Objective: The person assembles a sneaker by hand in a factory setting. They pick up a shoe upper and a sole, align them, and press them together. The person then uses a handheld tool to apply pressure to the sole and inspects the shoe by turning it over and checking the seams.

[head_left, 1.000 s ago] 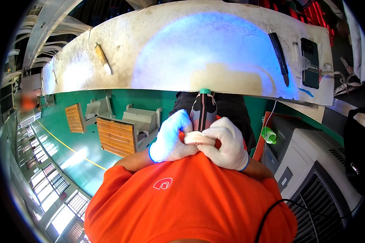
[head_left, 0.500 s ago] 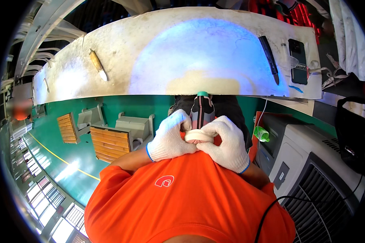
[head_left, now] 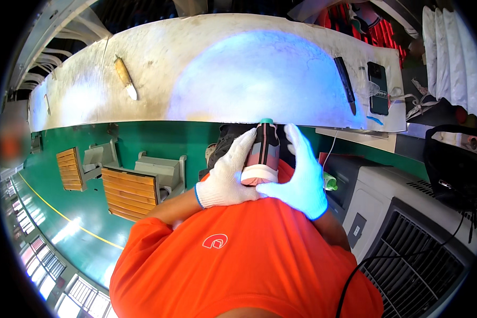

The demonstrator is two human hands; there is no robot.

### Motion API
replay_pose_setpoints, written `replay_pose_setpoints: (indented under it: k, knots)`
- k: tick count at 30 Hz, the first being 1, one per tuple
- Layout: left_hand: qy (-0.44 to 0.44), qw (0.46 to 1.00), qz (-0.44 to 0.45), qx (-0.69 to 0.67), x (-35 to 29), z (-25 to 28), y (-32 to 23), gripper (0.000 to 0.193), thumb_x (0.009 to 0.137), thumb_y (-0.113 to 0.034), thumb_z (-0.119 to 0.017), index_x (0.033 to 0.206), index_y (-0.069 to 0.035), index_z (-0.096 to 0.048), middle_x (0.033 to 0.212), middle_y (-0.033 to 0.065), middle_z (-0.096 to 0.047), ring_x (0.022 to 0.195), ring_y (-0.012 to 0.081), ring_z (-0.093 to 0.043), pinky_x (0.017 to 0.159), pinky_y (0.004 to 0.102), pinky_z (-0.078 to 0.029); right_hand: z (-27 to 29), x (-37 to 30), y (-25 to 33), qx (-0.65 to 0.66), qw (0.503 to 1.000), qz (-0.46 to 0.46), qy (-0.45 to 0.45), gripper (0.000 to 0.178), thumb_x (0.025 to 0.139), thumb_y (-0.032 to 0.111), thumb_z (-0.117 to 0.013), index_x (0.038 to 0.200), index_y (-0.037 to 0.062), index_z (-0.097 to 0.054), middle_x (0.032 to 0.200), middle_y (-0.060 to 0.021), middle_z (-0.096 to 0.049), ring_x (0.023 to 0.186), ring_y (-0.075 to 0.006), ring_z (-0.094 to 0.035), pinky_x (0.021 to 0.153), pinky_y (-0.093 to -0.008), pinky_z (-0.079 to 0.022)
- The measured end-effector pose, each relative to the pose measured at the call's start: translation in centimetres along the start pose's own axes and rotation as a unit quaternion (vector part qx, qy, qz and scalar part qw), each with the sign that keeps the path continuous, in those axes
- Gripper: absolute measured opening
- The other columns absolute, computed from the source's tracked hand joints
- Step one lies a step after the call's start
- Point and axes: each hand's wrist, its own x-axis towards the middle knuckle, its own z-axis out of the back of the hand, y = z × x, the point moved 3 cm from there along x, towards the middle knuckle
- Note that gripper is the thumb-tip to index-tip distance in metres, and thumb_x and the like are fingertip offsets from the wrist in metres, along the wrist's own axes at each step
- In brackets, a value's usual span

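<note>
In front of my belly is a shoe [head_left: 265, 151] in dark grey and pink, with a white sole edge [head_left: 259, 173], a pink underside and a small green piece at its far end. My left hand [head_left: 225, 183], in a white knit glove, grips the shoe along its left side. On the other side my gloved right hand [head_left: 302, 183] is open. Its fingers stretch forward, apart from the shoe, while the thumb reaches in by the sole. Bright blue light falls across the right glove.
Beyond the shoe runs a pale worktable [head_left: 153, 69] with a wooden-handled knife [head_left: 124, 78], a black pen-like tool [head_left: 345, 85] and a phone [head_left: 377, 87]. Wood-slatted seats [head_left: 130, 190] stand left. A grey vented machine [head_left: 392, 191] and black bag [head_left: 456, 169] are at right.
My right hand has let go of the sole edge and its fingers have spread forward. My left hand has slid forward along the shoe's side. The view has shifted slightly.
</note>
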Motion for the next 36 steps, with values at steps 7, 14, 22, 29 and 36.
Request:
replay_pose_setpoints:
  k: [7,14,22,29,36]
  knots:
    - [-0.090,0.992,-0.077,-0.032,-0.9,-0.6,-3.9,0.116,0.067,-0.030,-0.106,0.160,0.005,-0.047,0.156,0.0267,-0.056,0.145,0.0425,-0.058,0.124,0.0491,-0.046,1.4,-1.2,1.4,0.104,0.987,0.100,0.068,0.122,0.073,0.025,-0.100,0.169,-0.0086,-0.033,0.167,-0.0265,-0.051,0.154,-0.0352,-0.053,0.129,-0.0451,-0.041]
    - [-0.169,0.922,-0.335,0.099,2.3,2.5,-11.5,0.098,0.080,-0.017,-0.099,0.161,0.004,-0.047,0.152,0.0302,-0.062,0.140,0.0464,-0.064,0.118,0.0501,-0.052,5.9,-1.4,5.6,0.106,0.957,0.268,-0.022,0.128,0.070,0.020,-0.103,0.171,-0.0094,-0.029,0.172,-0.0250,-0.044,0.159,-0.0338,-0.046,0.131,-0.0455,-0.037]
    - [-0.147,0.922,-0.337,0.123,2.4,1.6,-10.5,0.125,0.072,-0.030,-0.107,0.170,0.002,-0.036,0.166,0.0310,-0.048,0.152,0.0465,-0.054,0.122,0.0516,-0.049,4.2,1.5,-0.4,0.349,0.904,0.242,0.040,0.128,0.083,0.039,-0.097,0.176,-0.0046,-0.021,0.183,-0.0259,-0.026,0.169,-0.0374,-0.028,0.135,-0.0480,-0.028]
    - [-0.122,0.937,-0.315,0.092,2.3,1.0,-10.2,0.127,0.072,-0.038,-0.107,0.170,0.000,-0.036,0.162,0.0261,-0.053,0.145,0.0417,-0.060,0.119,0.0493,-0.052,4.4,0.1,1.4,0.451,0.876,0.154,0.070,0.118,0.085,0.020,-0.092,0.176,-0.0053,-0.021,0.185,-0.0211,-0.019,0.169,-0.0328,-0.027,0.136,-0.0462,-0.025]
    - [-0.149,0.913,-0.378,0.038,3.6,-0.1,-10.8,0.104,0.075,-0.025,-0.105,0.161,0.003,-0.052,0.156,0.0348,-0.058,0.148,0.0501,-0.059,0.118,0.0512,-0.050,5.7,-0.3,2.4,0.454,0.883,0.088,0.082,0.116,0.086,0.016,-0.090,0.176,-0.0050,-0.021,0.184,-0.0200,-0.021,0.169,-0.0321,-0.027,0.137,-0.0456,-0.024]
